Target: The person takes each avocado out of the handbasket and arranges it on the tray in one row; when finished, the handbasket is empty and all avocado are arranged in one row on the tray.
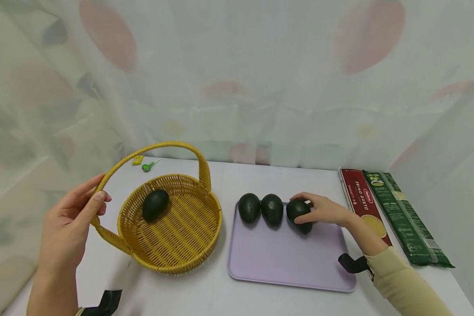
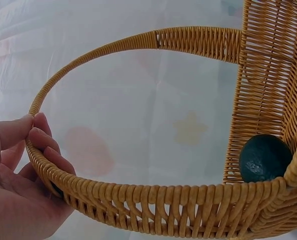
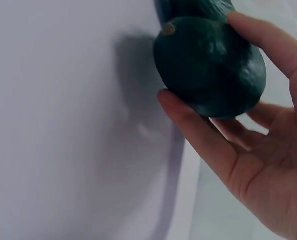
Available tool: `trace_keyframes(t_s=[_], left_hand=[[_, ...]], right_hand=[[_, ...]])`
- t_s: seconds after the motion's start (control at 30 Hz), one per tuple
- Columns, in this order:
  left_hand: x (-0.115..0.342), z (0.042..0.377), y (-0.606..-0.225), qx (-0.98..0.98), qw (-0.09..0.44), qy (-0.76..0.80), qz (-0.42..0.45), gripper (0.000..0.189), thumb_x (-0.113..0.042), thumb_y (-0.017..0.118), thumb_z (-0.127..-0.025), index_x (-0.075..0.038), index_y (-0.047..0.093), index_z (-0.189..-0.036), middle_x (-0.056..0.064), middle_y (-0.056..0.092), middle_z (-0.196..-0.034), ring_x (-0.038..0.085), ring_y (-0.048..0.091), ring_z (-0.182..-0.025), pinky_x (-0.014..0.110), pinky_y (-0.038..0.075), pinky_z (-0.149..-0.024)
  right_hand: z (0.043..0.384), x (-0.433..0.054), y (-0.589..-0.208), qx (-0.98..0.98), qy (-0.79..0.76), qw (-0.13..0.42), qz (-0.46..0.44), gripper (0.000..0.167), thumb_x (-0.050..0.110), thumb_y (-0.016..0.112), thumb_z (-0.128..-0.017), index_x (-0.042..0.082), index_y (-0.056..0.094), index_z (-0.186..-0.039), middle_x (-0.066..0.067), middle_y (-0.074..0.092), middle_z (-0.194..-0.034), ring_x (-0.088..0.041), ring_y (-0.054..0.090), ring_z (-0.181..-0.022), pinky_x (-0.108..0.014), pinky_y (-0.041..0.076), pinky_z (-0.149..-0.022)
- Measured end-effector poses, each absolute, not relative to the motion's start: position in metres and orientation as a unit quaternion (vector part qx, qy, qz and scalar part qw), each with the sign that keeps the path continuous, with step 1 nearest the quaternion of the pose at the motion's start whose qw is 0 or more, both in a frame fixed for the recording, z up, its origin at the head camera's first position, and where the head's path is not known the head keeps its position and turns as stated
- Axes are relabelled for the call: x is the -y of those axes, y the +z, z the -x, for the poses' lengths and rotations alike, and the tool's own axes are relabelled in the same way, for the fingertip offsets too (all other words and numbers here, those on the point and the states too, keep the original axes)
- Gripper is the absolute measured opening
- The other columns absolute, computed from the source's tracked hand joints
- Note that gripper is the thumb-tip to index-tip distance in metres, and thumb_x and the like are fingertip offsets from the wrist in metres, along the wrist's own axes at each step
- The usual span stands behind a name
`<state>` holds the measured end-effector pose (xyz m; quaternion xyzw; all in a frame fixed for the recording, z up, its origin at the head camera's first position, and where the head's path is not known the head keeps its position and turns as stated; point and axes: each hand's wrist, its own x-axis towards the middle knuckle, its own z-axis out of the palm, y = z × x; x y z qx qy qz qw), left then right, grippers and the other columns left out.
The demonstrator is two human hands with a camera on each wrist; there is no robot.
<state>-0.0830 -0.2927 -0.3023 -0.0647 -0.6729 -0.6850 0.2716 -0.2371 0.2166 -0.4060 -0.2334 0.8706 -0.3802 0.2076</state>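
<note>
My left hand point(image 1: 69, 221) grips the handle of a yellow wicker basket point(image 1: 174, 267) between thumb and fingers; the left wrist view shows the fingers curled round the handle point(image 2: 78, 60). Inside the basket, against its left side, lies one dark green avocado point(image 1: 156, 205). Over at the tray's far edge, my right hand point(image 1: 321, 210) holds another avocado point(image 3: 208, 70), thumb on one side and fingers on the other. Two more avocados, the left one point(image 1: 249, 208) and the middle one point(image 1: 272, 210), lie in a row beside it on the lilac tray point(image 1: 288, 261).
Right of the tray lie a red spaghetti pack point(image 1: 365, 202) and a green pack point(image 1: 407, 215). Behind the basket are a small green item point(image 1: 147, 167) and a yellow one point(image 1: 138, 160). A patterned curtain point(image 1: 237, 79) hangs along the table's back edge.
</note>
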Motion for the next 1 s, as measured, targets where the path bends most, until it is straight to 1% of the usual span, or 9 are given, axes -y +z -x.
trace_keyframes(t_s=[0.1,0.17,0.37,0.5,0.63,0.77,1.0], left_hand=[[0.293,0.083,-0.302,0.676,0.27,-0.683,0.064,0.036,0.01,0.055,-0.094,0.011,0.056,-0.13,0.006,0.065,-0.083,0.015,0.052,-0.068,0.016,0.046,-0.061],[0.293,0.083,-0.302,0.676,0.27,-0.683,0.063,0.036,0.009,0.055,-0.094,0.01,0.056,-0.13,0.006,0.065,-0.083,0.015,0.052,-0.068,0.015,0.047,-0.062],[0.292,0.083,-0.302,0.675,0.273,-0.682,0.066,0.036,0.01,0.054,-0.094,0.011,0.055,-0.13,0.007,0.064,-0.083,0.016,0.051,-0.069,0.015,0.047,-0.062],[0.291,0.083,-0.302,0.672,0.275,-0.685,0.065,0.035,0.009,0.054,-0.094,0.011,0.055,-0.13,0.008,0.064,-0.082,0.017,0.05,-0.068,0.015,0.047,-0.062],[0.289,0.084,-0.302,0.669,0.277,-0.688,0.061,0.035,0.009,0.054,-0.094,0.012,0.055,-0.129,0.008,0.063,-0.081,0.017,0.049,-0.068,0.016,0.046,-0.061],[0.288,0.084,-0.303,0.672,0.275,-0.684,0.062,0.035,0.009,0.054,-0.094,0.011,0.056,-0.13,0.008,0.063,-0.081,0.017,0.049,-0.068,0.016,0.046,-0.062],[0.289,0.083,-0.303,0.676,0.273,-0.682,0.064,0.035,0.008,0.054,-0.095,0.01,0.056,-0.13,0.007,0.063,-0.081,0.017,0.049,-0.069,0.016,0.045,-0.061]], right_hand=[[0.236,-0.214,-0.412,-0.869,-0.402,0.207,0.202,0.062,0.034,0.08,-0.081,0.014,0.054,-0.134,-0.012,0.053,-0.13,-0.028,0.055,-0.106,-0.036,0.053,-0.075],[0.235,-0.212,-0.415,-0.868,-0.415,0.205,0.18,0.061,0.034,0.08,-0.081,0.014,0.054,-0.133,-0.014,0.052,-0.13,-0.028,0.058,-0.103,-0.034,0.054,-0.071],[0.233,-0.207,-0.42,-0.871,-0.433,0.19,0.135,0.064,0.034,0.079,-0.081,0.01,0.052,-0.134,-0.019,0.051,-0.13,-0.03,0.059,-0.106,-0.034,0.055,-0.071],[0.231,-0.204,-0.422,-0.877,-0.43,0.177,0.12,0.067,0.038,0.078,-0.082,0.01,0.049,-0.136,-0.02,0.053,-0.131,-0.031,0.059,-0.109,-0.033,0.056,-0.07],[0.228,-0.202,-0.424,-0.876,-0.439,0.164,0.119,0.068,0.04,0.076,-0.084,0.009,0.048,-0.137,-0.022,0.053,-0.131,-0.035,0.057,-0.115,-0.032,0.056,-0.069],[0.225,-0.203,-0.424,-0.871,-0.447,0.157,0.126,0.068,0.038,0.076,-0.085,0.009,0.047,-0.139,-0.024,0.049,-0.137,-0.04,0.052,-0.122,-0.033,0.057,-0.072],[0.222,-0.205,-0.424,-0.875,-0.441,0.141,0.143,0.068,0.039,0.073,-0.087,0.007,0.046,-0.14,-0.024,0.047,-0.139,-0.043,0.05,-0.124,-0.033,0.057,-0.073]])
